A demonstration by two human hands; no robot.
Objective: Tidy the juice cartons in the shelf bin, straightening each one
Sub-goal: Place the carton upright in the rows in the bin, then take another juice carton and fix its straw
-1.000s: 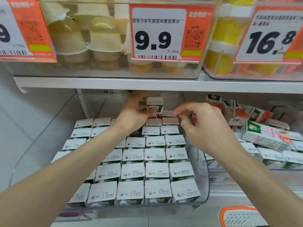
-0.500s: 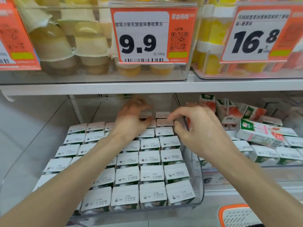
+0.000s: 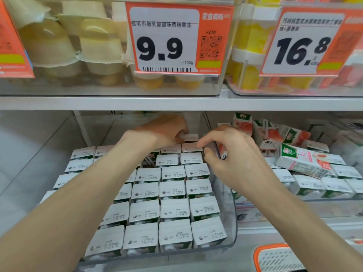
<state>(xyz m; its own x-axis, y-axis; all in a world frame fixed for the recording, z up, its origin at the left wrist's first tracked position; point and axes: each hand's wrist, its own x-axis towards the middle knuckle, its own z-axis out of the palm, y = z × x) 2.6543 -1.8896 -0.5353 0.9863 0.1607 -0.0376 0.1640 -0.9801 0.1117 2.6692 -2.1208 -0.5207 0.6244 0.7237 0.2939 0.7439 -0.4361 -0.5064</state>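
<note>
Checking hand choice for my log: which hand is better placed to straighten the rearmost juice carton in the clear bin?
Left. The left hand grips the rearmost juice carton; the right hand hovers empty beside it, above the right wall of the clear bin, fingers loosely curled.

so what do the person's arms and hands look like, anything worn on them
The left forearm and right forearm are bare to the frame edge, with no sleeves in view. The left hand and right hand wear no gloves; no rings, watch or bracelet are visible.
</note>
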